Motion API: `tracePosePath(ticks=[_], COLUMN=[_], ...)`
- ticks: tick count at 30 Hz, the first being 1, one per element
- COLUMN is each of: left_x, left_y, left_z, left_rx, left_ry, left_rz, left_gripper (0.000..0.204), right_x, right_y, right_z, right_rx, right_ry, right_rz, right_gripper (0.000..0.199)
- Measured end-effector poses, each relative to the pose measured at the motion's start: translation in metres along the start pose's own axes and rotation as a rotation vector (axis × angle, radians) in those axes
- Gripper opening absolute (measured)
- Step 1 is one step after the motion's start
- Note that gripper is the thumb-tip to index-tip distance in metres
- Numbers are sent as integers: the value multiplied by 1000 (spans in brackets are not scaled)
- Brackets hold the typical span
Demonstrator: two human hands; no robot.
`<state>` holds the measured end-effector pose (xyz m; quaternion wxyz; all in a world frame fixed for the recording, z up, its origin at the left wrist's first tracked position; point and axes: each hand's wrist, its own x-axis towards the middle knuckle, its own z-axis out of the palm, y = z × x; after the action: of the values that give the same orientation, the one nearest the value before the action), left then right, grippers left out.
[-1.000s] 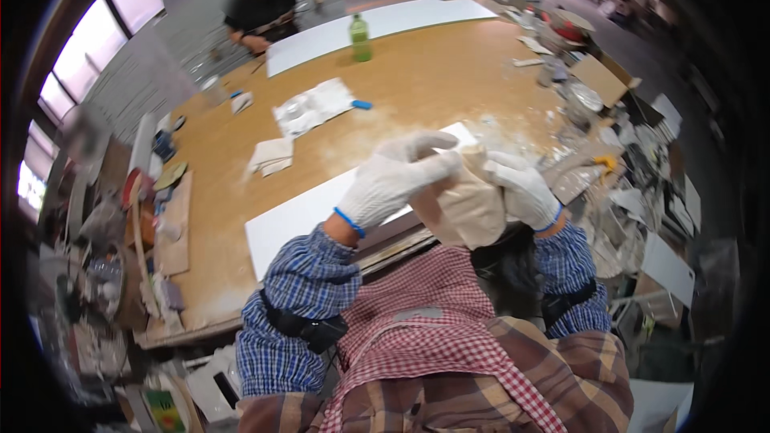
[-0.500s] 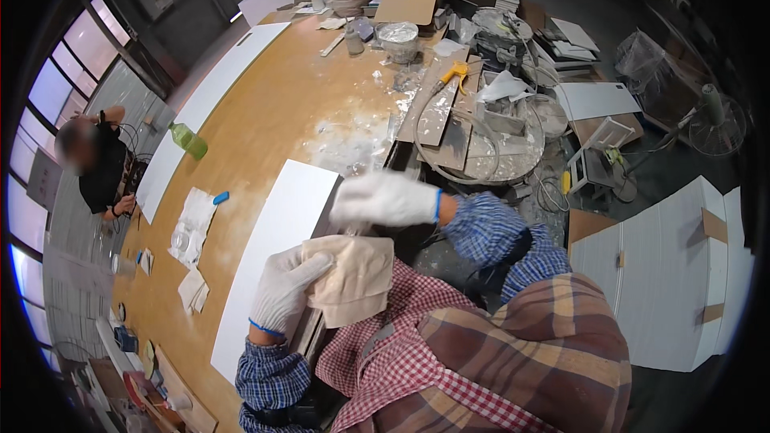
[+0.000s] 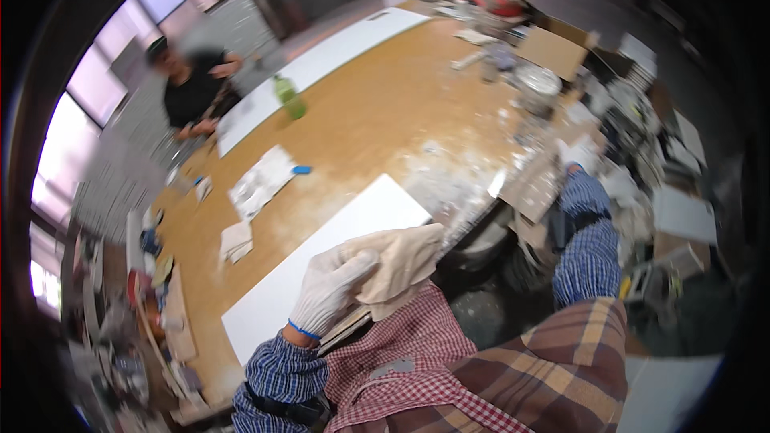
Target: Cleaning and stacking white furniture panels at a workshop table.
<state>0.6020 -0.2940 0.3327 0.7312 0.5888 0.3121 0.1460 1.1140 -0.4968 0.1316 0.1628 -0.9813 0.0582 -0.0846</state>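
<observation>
My left hand (image 3: 330, 287), in a white knit glove with a blue cuff, grips a folded beige cloth (image 3: 399, 261) between thumb and fingers. The cloth hangs above the near edge of a long white panel (image 3: 321, 269) lying on the table. Stretched out to the far right, my right hand (image 3: 581, 154), also gloved, is over brown board pieces (image 3: 533, 186) beside the table's cluttered end. Motion smears its fingers, and whatever lies under them is hidden.
Across the wooden table (image 3: 361, 128), a person in black (image 3: 196, 88) stands by another white panel (image 3: 345, 52). A green bottle (image 3: 290, 98), a white cloth (image 3: 261, 184) and a blue object (image 3: 301, 169) lie nearer. Buckets, including a whitish one (image 3: 536, 88), and an open carton (image 3: 553, 50) crowd the right end.
My right hand has left the cloth's side and reached far right to the boards. The left hand keeps the cloth. The whole view has turned, shifting the table's things rightward.
</observation>
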Motion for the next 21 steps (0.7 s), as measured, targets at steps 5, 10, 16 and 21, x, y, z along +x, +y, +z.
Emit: tracePosePath(ticks=[5, 10, 16, 21], left_x=[11, 38, 61, 68], left_y=[10, 16, 24, 16], left_z=[-1, 3, 25, 36], left_rx=[106, 156, 104, 14], left_ry=[36, 86, -77, -134], left_rz=[36, 33, 121, 156], left_gripper=[38, 40, 35, 35], right_x=[34, 38, 63, 98], right_y=[15, -2, -3, 36], right_z=[33, 49, 60, 47], right_rx=[79, 101, 263, 846], right_ry=[-165, -120, -38, 178], right_rz=[249, 304, 467, 272], right_gripper=[94, 86, 81, 43])
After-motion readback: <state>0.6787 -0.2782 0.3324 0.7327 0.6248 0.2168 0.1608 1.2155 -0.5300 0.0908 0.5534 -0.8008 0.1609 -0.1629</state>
